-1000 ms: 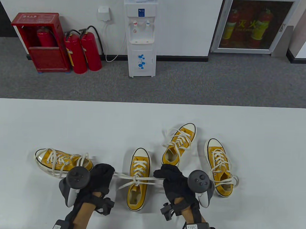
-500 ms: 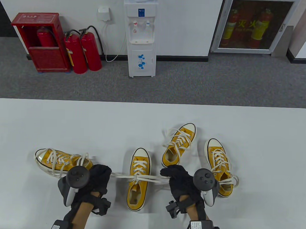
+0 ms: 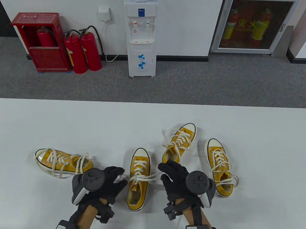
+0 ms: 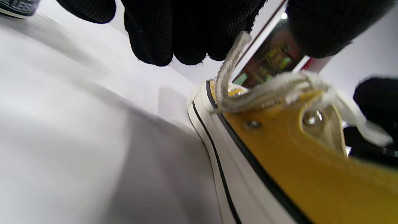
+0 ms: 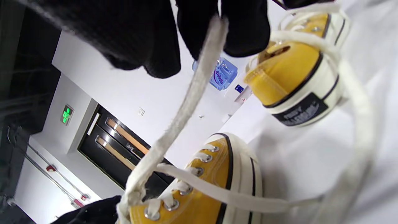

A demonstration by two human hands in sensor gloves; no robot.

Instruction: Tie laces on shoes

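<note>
Comparing with earlier: both gloved hands have come inward toward the middle yellow canvas sneaker; the white lace, stretched taut and wide half a second ago, now hangs slack in short loops over the shoe's tongue.
Shoe unmoved: the sneaker sits at the same spot, lower centre of the table view, on the white table.
Long axis: it runs up-down in the table view, white rubber toe toward the top of the frame, heel opening toward the bottom edge.
Left hand: lower centre-left, just beside the shoe's left flank, fingers spread and pointing up-right. The left wrist view shows a lace strand rising from the shoe's edge up to its fingertips; whether they pinch it or only touch it I cannot tell.
Right hand: just right of the shoe, fingers reaching up-left; the right wrist view shows the lace pinched between two fingertips and running down to the eyelets.
Other sneakers: one lies on its side at centre-left, two more sit right of centre, toes toward the top.
Trackers: a dark one rides on the back of each hand.
</note>
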